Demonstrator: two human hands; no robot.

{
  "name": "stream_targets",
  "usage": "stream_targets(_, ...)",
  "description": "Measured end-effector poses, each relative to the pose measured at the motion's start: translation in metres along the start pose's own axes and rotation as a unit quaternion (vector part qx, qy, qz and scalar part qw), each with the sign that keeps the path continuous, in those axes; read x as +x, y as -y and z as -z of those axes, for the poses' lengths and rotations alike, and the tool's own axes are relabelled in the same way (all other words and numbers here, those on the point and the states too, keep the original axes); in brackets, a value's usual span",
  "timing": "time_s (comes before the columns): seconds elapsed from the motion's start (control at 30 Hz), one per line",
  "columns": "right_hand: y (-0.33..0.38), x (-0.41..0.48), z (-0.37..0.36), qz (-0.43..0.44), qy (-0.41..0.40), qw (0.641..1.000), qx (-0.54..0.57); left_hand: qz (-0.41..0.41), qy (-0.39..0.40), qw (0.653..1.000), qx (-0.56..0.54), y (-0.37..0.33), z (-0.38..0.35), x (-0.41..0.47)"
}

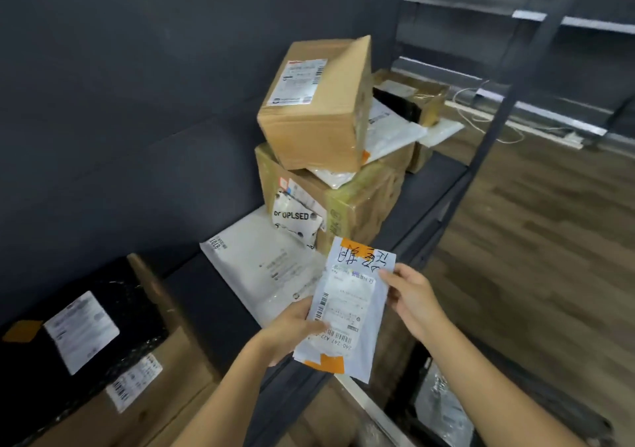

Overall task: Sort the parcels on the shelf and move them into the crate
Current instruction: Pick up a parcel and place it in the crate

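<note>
I hold a small white mailer envelope (pixel 348 305) with orange tape, a shipping label and handwritten characters, in front of the dark shelf (pixel 422 206). My left hand (pixel 292 329) grips its lower left edge and my right hand (pixel 412 295) holds its right edge. On the shelf behind lies a flat white poly mailer (pixel 261 261). A taped brown box (pixel 350 206) carries a tilted cardboard box (pixel 316 102). At lower left a black parcel (pixel 86 329) rests on a cardboard box (pixel 165 391). No crate can be clearly made out.
More white mailers (pixel 391 130) and a brown box (pixel 422 99) sit further back on the shelf. A metal upright (pixel 498 109) frames the shelf's front. Wooden floor (pixel 549 240) stretches to the right. Below the shelf lies a plastic-wrapped item (pixel 443 409).
</note>
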State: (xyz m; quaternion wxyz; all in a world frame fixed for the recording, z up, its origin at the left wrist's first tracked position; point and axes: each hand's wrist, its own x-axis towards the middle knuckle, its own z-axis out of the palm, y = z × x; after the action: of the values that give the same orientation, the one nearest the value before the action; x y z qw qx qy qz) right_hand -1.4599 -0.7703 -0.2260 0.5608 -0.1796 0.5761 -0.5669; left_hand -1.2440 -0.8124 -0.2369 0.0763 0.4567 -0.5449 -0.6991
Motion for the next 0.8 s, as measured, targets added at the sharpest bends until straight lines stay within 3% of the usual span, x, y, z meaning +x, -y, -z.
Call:
stream_targets(0.23,0.015,-0.029,0.096,-0.024,0.033,0.998,-0.05,0.002,0.055,0.998,0.012,-0.025,-0.086,0.031)
stream_targets(0.43,0.023,-0.054,0.209,-0.034,-0.05,0.994,-0.092,0.022,0.048,0.997,0.049,-0.028,-0.203,0.076)
stream_targets(0.53,0.019,-0.065,0.269,-0.022,-0.158,0.987,-0.014,0.037,-0.01,0.999,0.025,-0.023,-0.251,0.101)
stream_targets(0.6,0.01,-0.071,0.3,-0.015,-0.218,0.973,0.074,0.068,-0.005,0.997,-0.03,-0.018,-0.278,0.115)
stream_targets(0.7,-0.02,-0.072,0.325,-0.042,-0.251,0.953,0.165,0.109,0.015,0.987,-0.12,-0.003,-0.311,0.143)
stream_targets(0.8,-0.062,-0.072,0.338,-0.089,-0.237,0.942,0.222,0.111,-0.02,0.988,-0.107,0.016,-0.326,0.182)
